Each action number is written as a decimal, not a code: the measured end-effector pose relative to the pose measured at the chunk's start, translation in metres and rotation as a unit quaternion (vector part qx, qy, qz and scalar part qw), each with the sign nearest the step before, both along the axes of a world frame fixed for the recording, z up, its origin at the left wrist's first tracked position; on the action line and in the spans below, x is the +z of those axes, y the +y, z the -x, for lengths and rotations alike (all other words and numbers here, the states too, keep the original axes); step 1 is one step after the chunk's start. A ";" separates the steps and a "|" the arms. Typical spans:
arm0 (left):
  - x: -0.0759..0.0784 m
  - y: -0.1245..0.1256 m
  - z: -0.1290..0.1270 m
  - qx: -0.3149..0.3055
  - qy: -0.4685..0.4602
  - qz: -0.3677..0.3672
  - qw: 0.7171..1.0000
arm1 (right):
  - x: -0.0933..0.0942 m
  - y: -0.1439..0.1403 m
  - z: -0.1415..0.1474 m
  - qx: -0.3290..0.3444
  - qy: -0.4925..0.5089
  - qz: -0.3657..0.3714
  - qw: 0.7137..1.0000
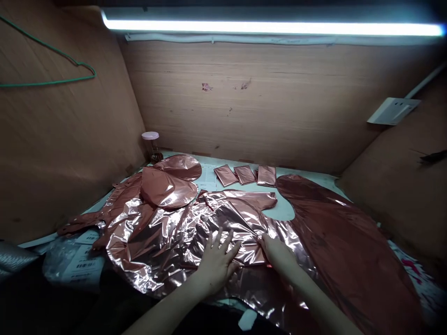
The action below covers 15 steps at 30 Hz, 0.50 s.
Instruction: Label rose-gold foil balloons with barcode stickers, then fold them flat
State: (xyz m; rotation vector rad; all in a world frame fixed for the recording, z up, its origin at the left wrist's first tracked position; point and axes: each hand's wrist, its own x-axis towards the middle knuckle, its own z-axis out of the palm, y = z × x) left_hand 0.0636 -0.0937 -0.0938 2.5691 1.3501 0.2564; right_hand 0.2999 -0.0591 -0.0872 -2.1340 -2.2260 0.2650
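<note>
A crumpled rose-gold foil balloon (195, 223) lies mid-table, its long axis running left to right. The left hand (215, 260) presses it flat, fingers spread, gripping nothing. The right hand (277, 253) rests on the foil beside it, pinning a fold. Bare tabletop (282, 211) shows just behind; a large foil sheet (349, 242) fills the right.

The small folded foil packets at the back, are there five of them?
No, only three small folded foil packets lie in a row near the back wall, beyond the crinkled foil sheet that both hands press flat.

Glossy crinkled rose-gold foil sheet (167, 232), matt wood walls (265, 102), plastic jar lid (150, 135).
</note>
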 end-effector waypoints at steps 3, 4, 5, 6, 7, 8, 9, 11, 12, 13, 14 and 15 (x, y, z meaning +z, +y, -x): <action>-0.003 0.003 0.000 0.010 0.008 0.037 0.999 | 0.003 -0.021 0.003 0.044 -0.020 -0.063 0.997; 0.000 0.003 0.000 0.008 0.014 0.055 0.998 | 0.002 -0.030 0.005 0.084 -0.017 -0.081 0.993; 0.005 0.004 0.001 0.005 0.022 0.074 0.997 | -0.001 -0.037 0.007 0.135 -0.010 -0.101 0.986; 0.011 0.004 0.000 0.000 0.032 0.093 0.995 | -0.005 -0.043 0.009 0.187 -0.004 -0.127 0.974; 0.017 0.004 -0.001 -0.006 0.043 0.110 0.993 | -0.010 -0.048 0.011 0.232 -0.001 -0.157 0.960; 0.024 0.003 -0.002 -0.011 0.056 0.126 0.990 | -0.015 -0.050 0.011 0.266 0.000 -0.187 0.946; 0.029 0.003 -0.002 -0.016 0.067 0.139 0.988 | -0.020 -0.050 0.011 0.290 0.000 -0.212 0.933; 0.037 0.000 0.002 -0.026 0.076 0.153 0.985 | -0.025 -0.051 0.006 0.315 0.009 -0.216 0.924; 0.039 -0.001 0.008 -0.026 0.072 0.153 0.985 | -0.024 -0.052 0.002 0.325 0.026 -0.196 0.925; 0.039 -0.003 0.017 -0.020 0.063 0.151 0.986 | -0.020 -0.054 -0.002 0.331 0.051 -0.164 0.928; 0.040 -0.005 0.029 -0.006 0.050 0.146 0.988 | -0.015 -0.058 -0.007 0.329 0.083 -0.126 0.932; 0.039 -0.006 0.044 0.013 0.035 0.141 0.989 | -0.006 -0.062 -0.012 0.317 0.119 -0.081 0.937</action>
